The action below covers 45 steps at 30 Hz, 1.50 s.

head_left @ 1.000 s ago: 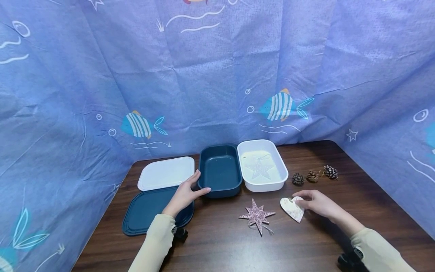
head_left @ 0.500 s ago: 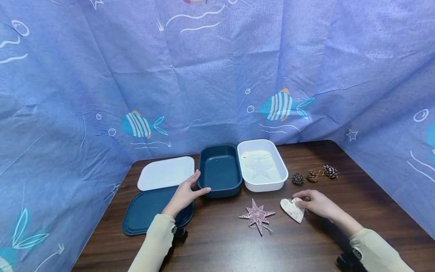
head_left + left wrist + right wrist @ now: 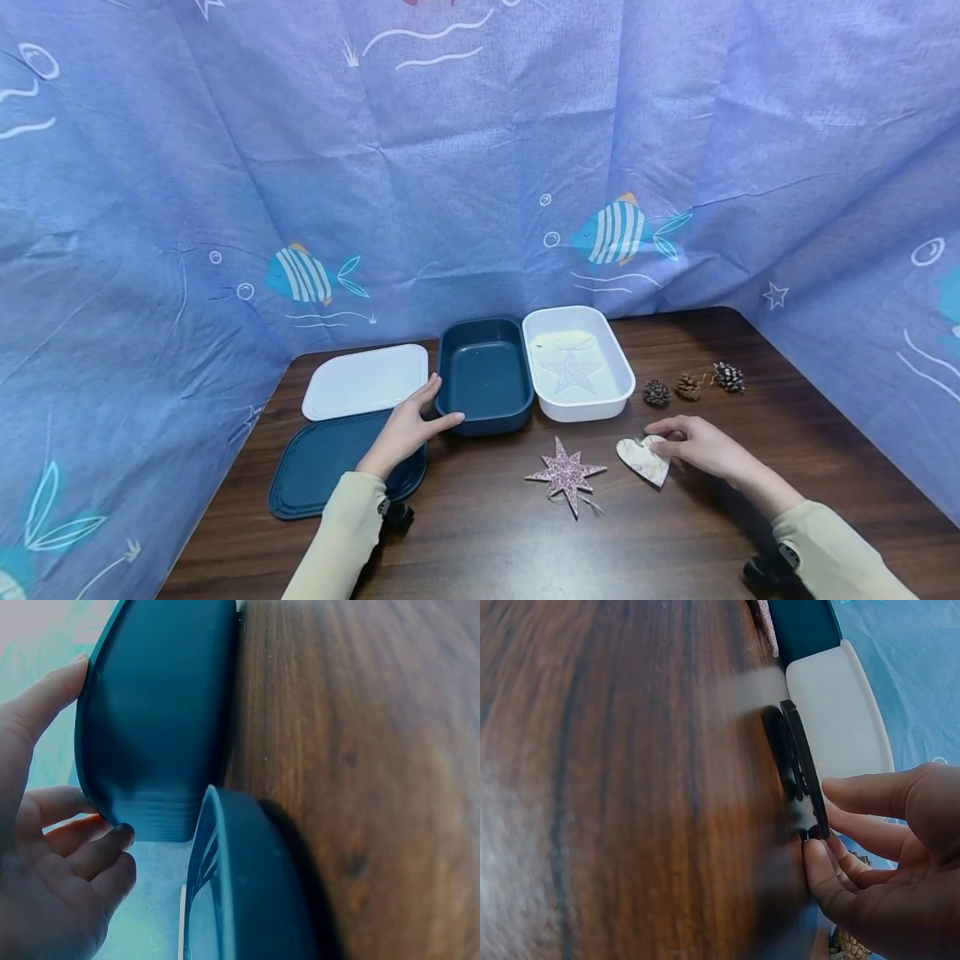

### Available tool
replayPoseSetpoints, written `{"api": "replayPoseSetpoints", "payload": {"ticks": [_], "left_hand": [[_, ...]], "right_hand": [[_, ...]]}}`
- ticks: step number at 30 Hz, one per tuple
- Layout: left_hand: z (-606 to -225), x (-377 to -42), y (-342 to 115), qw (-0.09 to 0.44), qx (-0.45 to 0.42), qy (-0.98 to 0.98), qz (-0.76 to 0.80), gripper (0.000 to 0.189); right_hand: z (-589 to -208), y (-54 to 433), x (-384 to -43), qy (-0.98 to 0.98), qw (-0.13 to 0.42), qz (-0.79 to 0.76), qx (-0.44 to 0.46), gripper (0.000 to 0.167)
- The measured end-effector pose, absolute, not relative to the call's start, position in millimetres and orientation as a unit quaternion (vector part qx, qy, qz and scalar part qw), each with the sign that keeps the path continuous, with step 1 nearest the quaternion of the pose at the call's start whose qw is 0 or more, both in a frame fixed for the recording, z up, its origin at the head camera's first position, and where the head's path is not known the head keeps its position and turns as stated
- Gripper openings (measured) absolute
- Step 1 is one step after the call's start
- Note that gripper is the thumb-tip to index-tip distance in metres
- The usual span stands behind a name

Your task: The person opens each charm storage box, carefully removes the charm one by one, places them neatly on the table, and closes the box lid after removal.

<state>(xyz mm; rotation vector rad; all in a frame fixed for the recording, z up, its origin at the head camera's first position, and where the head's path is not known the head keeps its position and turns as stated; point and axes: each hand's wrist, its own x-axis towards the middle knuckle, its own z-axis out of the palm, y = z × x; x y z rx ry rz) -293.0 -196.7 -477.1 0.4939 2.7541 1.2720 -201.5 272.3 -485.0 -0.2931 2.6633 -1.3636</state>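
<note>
The left hand (image 3: 405, 429), fingers spread and clasping nothing, rests against the dark blue box (image 3: 497, 423); alongside stands a white box (image 3: 588, 412) holding a pale star (image 3: 573, 375). Right of a pink glitter star (image 3: 566, 477) on the surface (image 3: 480, 533), a heart (image 3: 637, 462) sits pinched in the right hand (image 3: 701, 450), virtually unmoved over the past second, suggesting a pause in handling.

Left fingers (image 3: 427, 390) touching blue box (image 3: 487, 382), right fingers (image 3: 666, 426) pinching heart (image 3: 641, 463), pink star (image 3: 565, 474)

Gap between pink star (image 3: 566, 476) and heart (image 3: 642, 461), white box (image 3: 585, 412) blocking behind
</note>
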Motion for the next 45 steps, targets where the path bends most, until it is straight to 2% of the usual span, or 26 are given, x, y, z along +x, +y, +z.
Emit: {"api": "replayPoseSetpoints", "payload": {"ticks": [12, 23, 26, 34, 45], "left_hand": [[-476.6, -292.4, -196.4, 0.034, 0.159, 0.895, 0.415, 0.101], [-473.7, -291.3, -195.8, 0.035, 0.156, 0.895, 0.416, 0.099], [-473.7, -290.8, -195.8, 0.035, 0.156, 0.895, 0.417, 0.099], [-474.6, -290.9, -194.8, 0.036, 0.158, 0.893, 0.42, 0.102], [-473.3, -290.1, -196.3, 0.035, 0.154, 0.898, 0.411, 0.1]], "right_hand": [[-482.3, 273.7, -202.6, 0.878, 0.072, -0.463, -0.099, 0.043], [-462.6, 280.7, -210.8, 0.917, 0.017, -0.387, -0.093, 0.039], [-452.3, 284.6, -215.4, 0.924, 0.001, -0.371, -0.093, 0.039], [-412.9, 290.5, -232.5, 0.901, 0.008, -0.428, -0.064, 0.052], [-350.7, 272.6, -265.0, 0.898, -0.025, -0.435, -0.056, 0.06]]}}
